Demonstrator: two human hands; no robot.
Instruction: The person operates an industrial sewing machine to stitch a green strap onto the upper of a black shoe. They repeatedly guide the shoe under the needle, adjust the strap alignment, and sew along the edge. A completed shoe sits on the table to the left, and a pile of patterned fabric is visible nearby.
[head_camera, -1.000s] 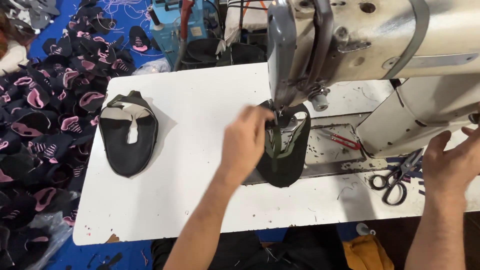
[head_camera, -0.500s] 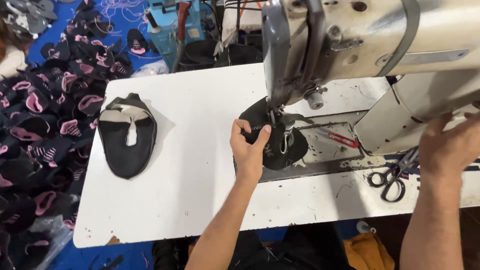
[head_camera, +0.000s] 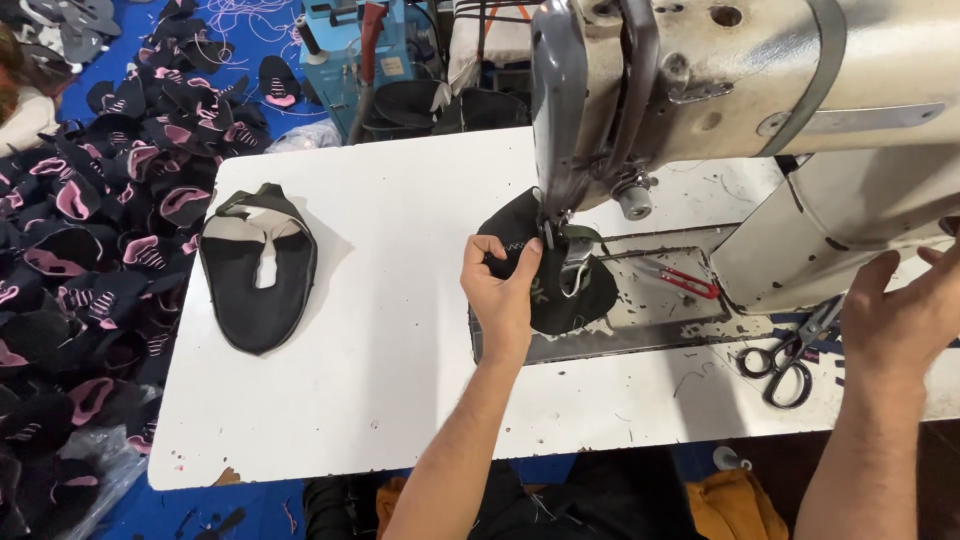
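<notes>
Gripping the black fabric piece (head_camera: 560, 275) by its near-left edge, the left hand (head_camera: 503, 290) has its fingers (head_camera: 478, 262) curled over the cloth and the thumb pressed on top, right beside the needle area of the sewing machine (head_camera: 740, 90). A second ago this hand lay flatter across the piece, reaching in; since then it has drawn back to the left and closed into a pinch, and the fabric has bunched and folded up under the presser foot. The right hand (head_camera: 900, 320) rests against the machine's body far to the right, fingers spread and loose, holding nothing; earlier it sat lower, near the worktop's edge. Just left of it and lower lie black scissors (head_camera: 785, 360), and between the two hands red-handled snips (head_camera: 680, 280). Well left of the gripping fingers, a second black piece (head_camera: 258, 270) lies flat on the white worktop (head_camera: 400, 350), unmoved. Beyond it, a heap of black-and-pink pieces (head_camera: 90, 230) covers the floor.
</notes>
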